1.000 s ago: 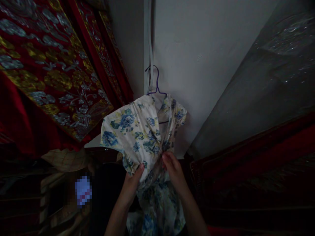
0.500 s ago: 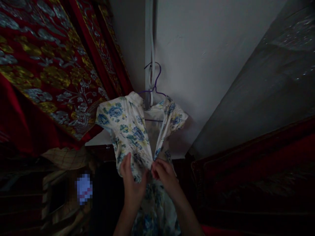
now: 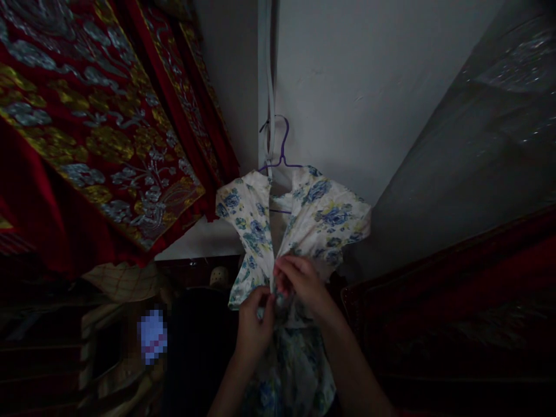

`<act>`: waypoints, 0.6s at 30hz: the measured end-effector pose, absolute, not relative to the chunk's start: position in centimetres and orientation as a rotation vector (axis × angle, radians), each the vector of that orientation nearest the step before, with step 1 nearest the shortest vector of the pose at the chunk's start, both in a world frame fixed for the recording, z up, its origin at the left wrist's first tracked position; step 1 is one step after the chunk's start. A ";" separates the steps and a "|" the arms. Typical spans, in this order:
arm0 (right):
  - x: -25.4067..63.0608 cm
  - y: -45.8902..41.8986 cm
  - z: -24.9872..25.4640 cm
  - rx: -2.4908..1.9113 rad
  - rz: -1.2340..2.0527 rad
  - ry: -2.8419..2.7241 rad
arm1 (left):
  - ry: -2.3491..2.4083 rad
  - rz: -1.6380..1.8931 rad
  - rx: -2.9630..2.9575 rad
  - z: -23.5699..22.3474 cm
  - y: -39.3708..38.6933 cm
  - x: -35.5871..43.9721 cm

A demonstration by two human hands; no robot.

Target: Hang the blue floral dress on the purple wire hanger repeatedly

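A white dress [image 3: 254,229] with blue, green and yellow flowers hangs on a purple hanger [image 3: 284,142] against the wall. Its front opening parts in a narrow V from the neck down to the waist. My right hand [image 3: 299,278] pinches the edge of the opening at the bottom of the V. Just below and to the left, my left hand [image 3: 257,315] has thumb and fingers closed on the other edge near the waist. The fastening between my fingertips is hidden and too dark to make out.
Red cloth embroidered in gold and silver [image 3: 108,139] hangs at the left. White cords [image 3: 270,75] run down the wall corner above the hanger. Clear plastic sheeting [image 3: 499,87] covers the right side. Wooden furniture [image 3: 91,347] stands at lower left.
My left hand has gone from spread fingers to a pinch at the opening. My right hand has moved slightly up and right. The dress has swung right, its right shoulder spreading wider.
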State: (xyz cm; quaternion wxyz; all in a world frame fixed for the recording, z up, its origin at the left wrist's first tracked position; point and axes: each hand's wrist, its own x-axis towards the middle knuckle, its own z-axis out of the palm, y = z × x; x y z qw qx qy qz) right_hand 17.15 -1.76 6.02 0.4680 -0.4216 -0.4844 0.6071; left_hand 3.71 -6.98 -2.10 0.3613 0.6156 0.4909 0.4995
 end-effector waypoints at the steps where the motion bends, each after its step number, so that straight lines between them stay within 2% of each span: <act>1: 17.4 -0.5 7.5 -1.017 1.422 -1.146 | 1.288 1.285 1.614 -2.9 -6.9 4.0; 6: 18.9 6.1 15.7 -0.980 1.158 -0.993 | 1.329 1.181 1.784 -6.7 -6.9 6.4; 9: 18.8 6.8 17.4 -0.901 1.086 -1.042 | 1.283 1.081 1.833 -5.9 -6.3 6.9; 12: 18.1 5.1 16.4 -0.814 1.024 -1.125 | 1.137 1.124 1.845 -1.8 -4.3 6.1; 18: 17.6 1.9 15.4 -0.806 0.942 -1.386 | 0.911 1.713 2.052 11.9 1.5 3.4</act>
